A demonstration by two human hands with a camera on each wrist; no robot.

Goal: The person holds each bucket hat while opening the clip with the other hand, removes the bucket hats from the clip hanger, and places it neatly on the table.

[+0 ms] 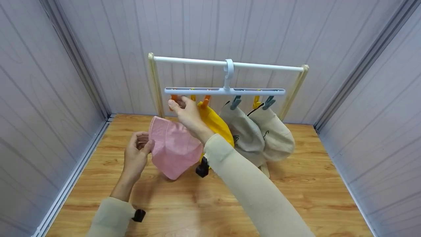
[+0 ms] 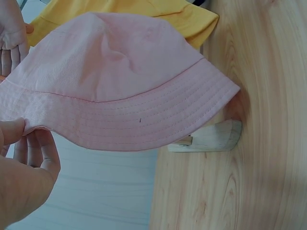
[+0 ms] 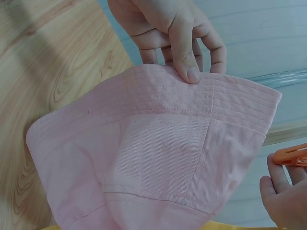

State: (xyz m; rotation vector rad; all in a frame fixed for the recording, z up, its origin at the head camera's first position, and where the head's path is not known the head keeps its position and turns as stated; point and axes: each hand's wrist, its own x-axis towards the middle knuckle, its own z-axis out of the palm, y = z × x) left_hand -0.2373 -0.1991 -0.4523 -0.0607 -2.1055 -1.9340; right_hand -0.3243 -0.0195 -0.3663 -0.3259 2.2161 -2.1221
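Note:
My left hand pinches the brim of a pink bucket hat between thumb and fingers, and the hat hangs crown to the right below the hanger's left end. In the right wrist view the left thumb presses on the stitched brim. Above the hat, my right hand reaches up to the pale blue clip hanger. Its thumb and fingers pinch the leftmost orange clothespin. The right forearm crosses in front of a yellow hat, hiding part of it.
A second orange clip meets the yellow hat. Teal clips hold a grey hat and a beige hat on the right. The hanger hooks over a white rod on a wooden stand. Panelled walls surround the wood-grain surface.

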